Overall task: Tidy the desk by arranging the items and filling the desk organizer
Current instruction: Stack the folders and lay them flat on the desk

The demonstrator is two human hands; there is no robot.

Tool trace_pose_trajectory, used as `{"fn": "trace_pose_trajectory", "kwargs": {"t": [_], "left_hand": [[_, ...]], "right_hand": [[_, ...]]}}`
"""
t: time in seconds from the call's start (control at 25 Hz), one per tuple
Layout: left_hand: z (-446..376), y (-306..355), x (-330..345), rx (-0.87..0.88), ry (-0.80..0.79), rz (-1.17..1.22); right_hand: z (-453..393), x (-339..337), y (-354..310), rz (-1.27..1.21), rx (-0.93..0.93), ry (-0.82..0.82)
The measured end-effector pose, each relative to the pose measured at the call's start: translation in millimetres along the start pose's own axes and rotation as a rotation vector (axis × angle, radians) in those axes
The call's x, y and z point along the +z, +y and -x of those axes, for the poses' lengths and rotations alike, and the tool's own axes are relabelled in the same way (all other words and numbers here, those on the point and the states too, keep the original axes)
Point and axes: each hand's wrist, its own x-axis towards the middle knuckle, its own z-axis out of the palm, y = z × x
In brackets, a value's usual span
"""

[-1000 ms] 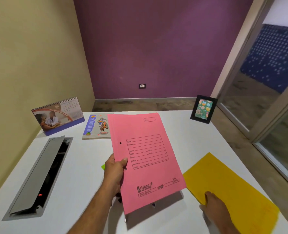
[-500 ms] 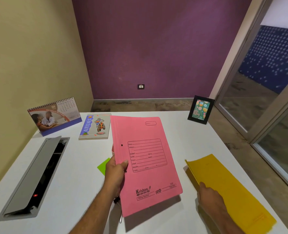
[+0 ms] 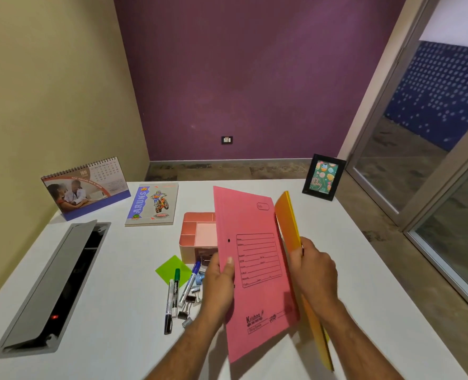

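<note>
My left hand [image 3: 220, 283] grips the left edge of a pink file folder [image 3: 254, 270], held tilted up above the white desk [image 3: 104, 325]. My right hand [image 3: 313, 272] grips a yellow folder [image 3: 289, 223], lifted edge-on just right of the pink one. A pink desk organizer [image 3: 197, 234] stands behind the pink folder, partly hidden by it. In front of it lie a green sticky note [image 3: 169, 268], three markers [image 3: 173, 294] and several binder clips [image 3: 191, 297].
A desk calendar [image 3: 84, 187] stands at the back left, a notebook [image 3: 153, 204] lies beside it, and a black photo frame [image 3: 323, 176] stands at the back right. An open grey cable hatch [image 3: 54, 283] is set in the desk's left side.
My right hand lifted the yellow folder off the desk and brought it up beside the pink folder. The pink folder shifted right, uncovering the organizer, markers and clips.
</note>
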Motion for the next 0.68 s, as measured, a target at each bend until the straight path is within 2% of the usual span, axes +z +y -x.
{"fn": "trace_pose_trajectory", "kwargs": {"t": [0.32, 0.44, 0.6, 0.68], "left_hand": [[21, 0, 29, 0.1, -0.036, -0.042], [19, 1, 23, 0.142, -0.02, -0.008], [11, -8, 7, 0.122, -0.022, -0.024], [10, -13, 0, 0.1, -0.043, -0.071]], "right_hand": [[31, 5, -67, -0.392, -0.022, -0.088], [47, 8, -75, -0.578, 0.052, -0.129], [45, 20, -57, -0.972, 0.248, -0.275], [33, 20, -34, -1.011, 0.29, -0.28]]}}
